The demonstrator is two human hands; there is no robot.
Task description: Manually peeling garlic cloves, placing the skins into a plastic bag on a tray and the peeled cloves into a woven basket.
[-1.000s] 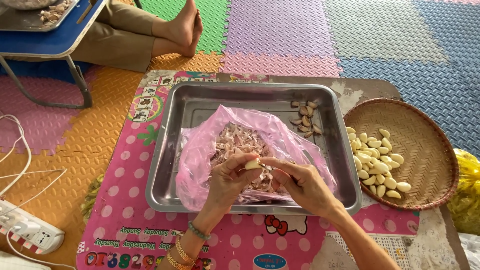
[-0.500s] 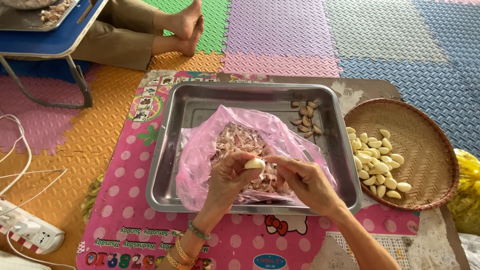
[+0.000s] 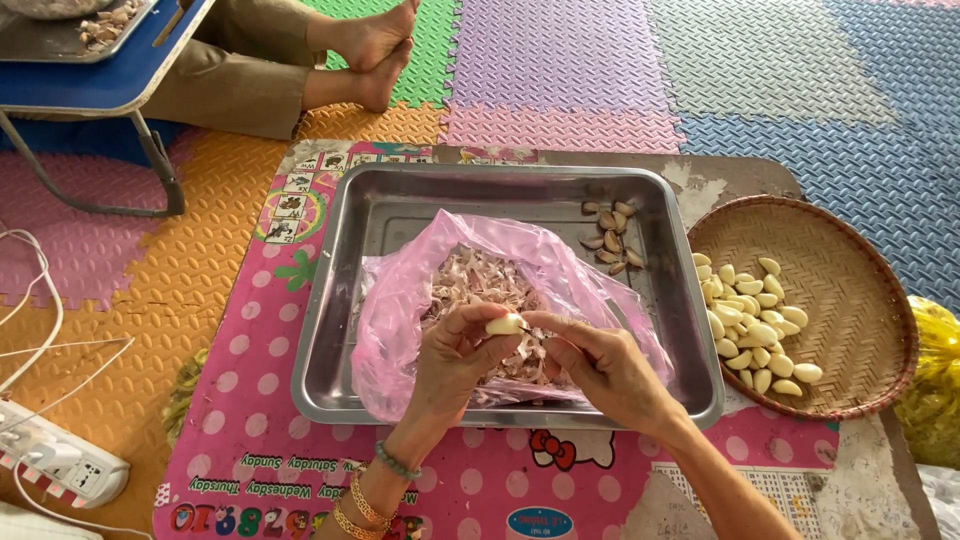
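My left hand [image 3: 450, 362] pinches a pale peeled garlic clove [image 3: 504, 324] above a pink plastic bag [image 3: 400, 300] full of garlic skins [image 3: 478, 280]. My right hand [image 3: 600, 368] meets it from the right, fingertips at the clove, with what looks like a small blade at its tip. The bag lies in a steel tray [image 3: 340, 300]. Several unpeeled cloves [image 3: 610, 238] sit in the tray's far right corner.
A round woven basket [image 3: 850, 260] with several peeled cloves [image 3: 750, 325] stands right of the tray. The tray rests on a pink dotted low table [image 3: 250, 440]. Another person's bare feet [image 3: 375, 50] and a blue folding table [image 3: 90, 90] are beyond. A power strip [image 3: 60, 460] lies left.
The clove has turned between my fingers and shows more bare white flesh. The other person's feet have shifted slightly.
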